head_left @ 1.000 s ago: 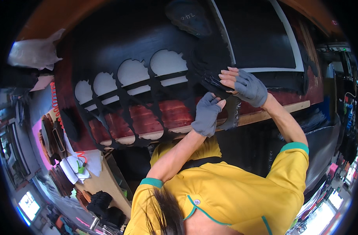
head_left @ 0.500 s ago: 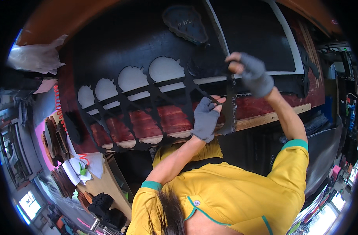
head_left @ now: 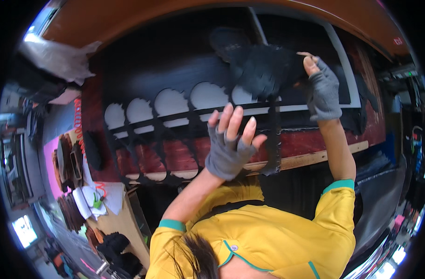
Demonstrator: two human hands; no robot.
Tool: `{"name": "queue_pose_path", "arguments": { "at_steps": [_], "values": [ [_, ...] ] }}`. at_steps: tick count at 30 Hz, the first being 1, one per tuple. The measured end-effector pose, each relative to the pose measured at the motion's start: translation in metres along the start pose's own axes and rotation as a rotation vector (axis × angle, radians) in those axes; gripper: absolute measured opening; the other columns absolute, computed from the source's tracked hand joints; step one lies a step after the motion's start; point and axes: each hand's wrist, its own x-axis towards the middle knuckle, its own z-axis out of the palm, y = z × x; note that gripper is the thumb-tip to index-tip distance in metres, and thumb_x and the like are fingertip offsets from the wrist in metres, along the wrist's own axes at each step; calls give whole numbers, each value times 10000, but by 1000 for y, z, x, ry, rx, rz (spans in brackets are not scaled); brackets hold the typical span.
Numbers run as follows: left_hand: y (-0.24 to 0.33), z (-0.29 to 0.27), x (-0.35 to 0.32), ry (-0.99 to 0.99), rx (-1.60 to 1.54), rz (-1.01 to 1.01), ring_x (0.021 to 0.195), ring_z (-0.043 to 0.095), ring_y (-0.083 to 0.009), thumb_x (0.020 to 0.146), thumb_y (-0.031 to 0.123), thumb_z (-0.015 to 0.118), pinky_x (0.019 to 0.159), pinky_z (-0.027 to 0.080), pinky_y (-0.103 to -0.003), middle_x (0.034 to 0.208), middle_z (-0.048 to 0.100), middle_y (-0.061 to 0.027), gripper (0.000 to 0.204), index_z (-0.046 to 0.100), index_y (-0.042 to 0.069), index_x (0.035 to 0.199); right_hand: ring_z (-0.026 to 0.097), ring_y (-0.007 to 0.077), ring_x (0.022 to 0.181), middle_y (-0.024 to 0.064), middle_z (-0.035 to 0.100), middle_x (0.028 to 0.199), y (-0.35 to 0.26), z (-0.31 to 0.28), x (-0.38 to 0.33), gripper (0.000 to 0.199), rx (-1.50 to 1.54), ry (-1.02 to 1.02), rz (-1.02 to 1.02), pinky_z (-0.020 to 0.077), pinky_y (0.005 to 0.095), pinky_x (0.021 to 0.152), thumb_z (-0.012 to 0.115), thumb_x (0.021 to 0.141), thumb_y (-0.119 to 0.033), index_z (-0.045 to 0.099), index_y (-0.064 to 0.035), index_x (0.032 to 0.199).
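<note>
My right hand (head_left: 324,90), in a grey fingerless glove, pinches the edge of a black cut-out piece (head_left: 266,69) at the right of the work surface. The piece is lifted and smeared by motion. Below and left of it, my left hand (head_left: 231,146), gloved alike, hovers palm down with spread fingers, holding nothing. A black sheet (head_left: 156,60) lies on the surface with a row of rounded holes, and a pale board (head_left: 170,102) shows through them. Behind the lifted piece sits a dark cutting die (head_left: 229,39), partly hidden. Strips of the sheet's leftover web (head_left: 194,139) hang toward the front edge.
The dark red table (head_left: 175,151) has a wooden strip (head_left: 310,156) along its front. An orange-brown machine beam (head_left: 128,21) crosses above the back. Clear plastic wrap (head_left: 59,60) and a red coiled cord (head_left: 78,121) are at the left. Stacked brown pieces (head_left: 70,158) stand lower left.
My left hand has let go of the web strip, opened and moved slightly left. My right hand has moved right, and a black piece now hangs from it, uncovering another hole in the sheet.
</note>
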Motion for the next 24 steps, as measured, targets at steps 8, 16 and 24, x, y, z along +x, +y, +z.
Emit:
{"name": "queue_pose_path", "arguments": {
  "at_steps": [8, 16, 24],
  "values": [
    [-83, -45, 17, -24, -172, -89, 1069, 618, -363, 769, -26, 660, 903, 494, -433, 1161, 635, -171, 436, 563, 37, 1190, 616, 171, 1011, 98, 645, 1158, 46, 103, -3, 288, 178, -130, -10, 506, 310, 910, 588, 991, -207, 618, -39, 1223],
    [-107, -6, 1, 54, -235, -321, 813, 655, -329, 862, 41, 708, 714, 509, -373, 935, 659, -146, 302, 606, 70, 1145, 583, 167, 847, 47, 642, 745, 117, 153, 39, 343, -90, 117, 42, 415, 338, 896, 544, 1001, -380, 651, -57, 956],
    [-114, -102, -36, 505, -230, -941, 1175, 483, -193, 861, 60, 700, 1034, 391, -317, 1234, 515, -69, 409, 537, 41, 1236, 518, 121, 745, 26, 536, 749, 128, 141, 43, 312, 90, 2, -41, 480, 293, 808, 529, 1031, -309, 630, -18, 977]
  ]
}}
